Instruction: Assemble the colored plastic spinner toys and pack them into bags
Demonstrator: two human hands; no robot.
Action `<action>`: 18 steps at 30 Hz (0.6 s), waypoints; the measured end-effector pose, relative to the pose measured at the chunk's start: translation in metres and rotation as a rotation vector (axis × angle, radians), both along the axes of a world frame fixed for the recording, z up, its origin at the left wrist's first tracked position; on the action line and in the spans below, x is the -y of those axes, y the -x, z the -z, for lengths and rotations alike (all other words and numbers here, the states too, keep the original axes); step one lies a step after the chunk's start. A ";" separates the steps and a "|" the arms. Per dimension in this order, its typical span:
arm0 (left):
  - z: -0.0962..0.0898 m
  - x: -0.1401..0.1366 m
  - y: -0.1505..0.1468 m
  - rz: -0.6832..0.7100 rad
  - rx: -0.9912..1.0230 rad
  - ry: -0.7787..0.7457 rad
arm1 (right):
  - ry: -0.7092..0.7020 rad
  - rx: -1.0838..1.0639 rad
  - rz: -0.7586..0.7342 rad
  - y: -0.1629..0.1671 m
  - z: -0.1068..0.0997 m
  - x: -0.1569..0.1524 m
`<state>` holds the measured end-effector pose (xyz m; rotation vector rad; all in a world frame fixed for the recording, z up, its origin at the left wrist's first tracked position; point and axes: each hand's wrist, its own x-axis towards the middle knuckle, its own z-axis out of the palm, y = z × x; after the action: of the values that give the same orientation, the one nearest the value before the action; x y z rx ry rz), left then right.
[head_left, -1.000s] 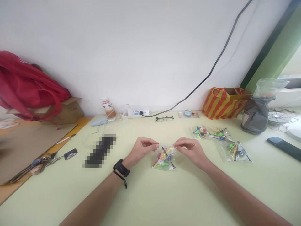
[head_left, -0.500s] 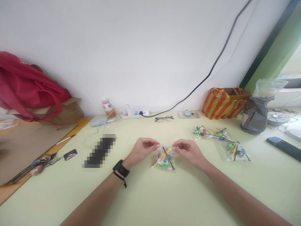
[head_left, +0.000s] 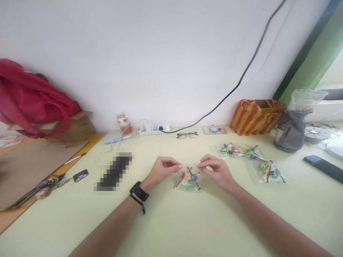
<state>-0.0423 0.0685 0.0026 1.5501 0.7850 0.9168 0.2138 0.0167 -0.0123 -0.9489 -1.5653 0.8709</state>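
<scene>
A clear plastic bag (head_left: pixel 188 180) of small coloured plastic parts is in front of me, its top edge toward the wall. Red, yellow, white, green, blue and black pieces show through it. My left hand (head_left: pixel 164 170) pinches the bag's upper left corner between thumb and fingers. At the upper right corner, my right hand (head_left: pixel 216 172) pinches the same edge with thumb and forefinger. To the right lie more such bags, one nearer (head_left: pixel 269 172) and others behind it, including a filled bag (head_left: pixel 229 150).
Glasses (head_left: pixel 187 135), a power strip (head_left: pixel 154 130) and a bottle (head_left: pixel 123 122) stand along the wall. A striped bag (head_left: pixel 254 117), a grey bag (head_left: pixel 291 130) and a phone (head_left: pixel 325 167) are at right. Keys (head_left: pixel 50 184) and a red bag (head_left: pixel 34 96) are at left.
The bag has shifted slightly to the right, and the parts in it sit a little differently. My right hand's fingers have risen slightly; both hands still pinch the top edge.
</scene>
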 end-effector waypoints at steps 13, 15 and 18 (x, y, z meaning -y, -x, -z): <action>-0.009 0.018 -0.017 0.072 -0.140 -0.140 | 0.094 0.253 -0.041 0.011 -0.013 0.009; -0.008 0.018 -0.017 0.082 -0.165 -0.138 | 0.050 0.306 -0.032 0.011 -0.013 0.010; -0.005 0.016 -0.015 0.088 -0.179 -0.127 | 0.028 0.358 -0.048 0.010 -0.015 0.010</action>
<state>-0.0276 0.0527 0.0073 1.7827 0.7898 0.7841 0.2040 0.0063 0.0024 -1.1373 -1.8899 0.7875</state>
